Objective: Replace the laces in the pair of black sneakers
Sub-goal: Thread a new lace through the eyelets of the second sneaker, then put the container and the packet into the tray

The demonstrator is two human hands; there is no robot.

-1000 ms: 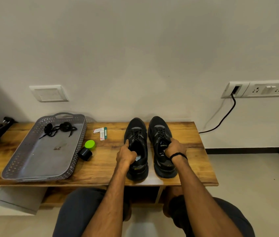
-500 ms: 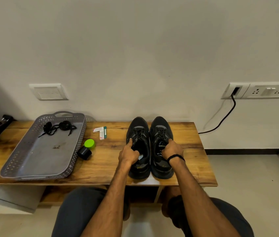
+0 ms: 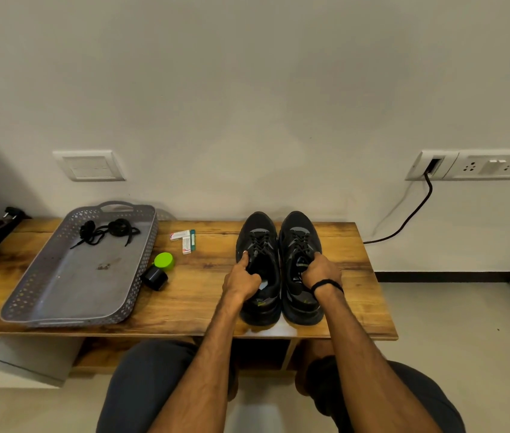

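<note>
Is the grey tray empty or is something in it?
Not empty: a bundle of black laces lies at the far end of the grey tray, near its handle.

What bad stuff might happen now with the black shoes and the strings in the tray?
The heels of the left sneaker and right sneaker sit near the front edge of the bench, so a tug from the left hand or right hand might slide them off. The spare laces in the tray are black like the ones in the shoes, so old and new might get mixed up.
</note>
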